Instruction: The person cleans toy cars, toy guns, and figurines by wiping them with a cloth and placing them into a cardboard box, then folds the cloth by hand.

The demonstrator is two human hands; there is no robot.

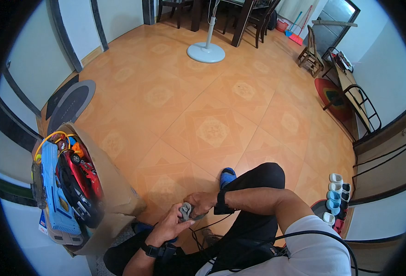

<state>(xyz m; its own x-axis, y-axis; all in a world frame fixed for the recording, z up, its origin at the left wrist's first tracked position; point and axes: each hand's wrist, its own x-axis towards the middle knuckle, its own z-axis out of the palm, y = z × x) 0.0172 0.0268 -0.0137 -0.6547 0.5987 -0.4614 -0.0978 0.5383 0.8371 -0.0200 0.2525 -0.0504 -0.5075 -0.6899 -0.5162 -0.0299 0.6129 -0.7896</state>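
My left hand (167,225) and my right hand (201,202) meet in front of my knees, low in the head view. Between them is a small grey crumpled cloth (185,210), possibly a sock, though its exact kind does not show. The left fingers and thumb pinch it from the left. My right fingers curl round its other side and are partly hidden behind the hand. A dark strap circles each wrist. Just beyond the hands is a blue slipper (227,177) on one foot.
A cardboard box (113,184) full of toys, with a blue plastic piece (60,193) and a red toy car (76,172), stands at the left. Several shoes (334,200) line the right wall. A fan base (205,52) stands ahead on the tiles. Black cables cross my lap.
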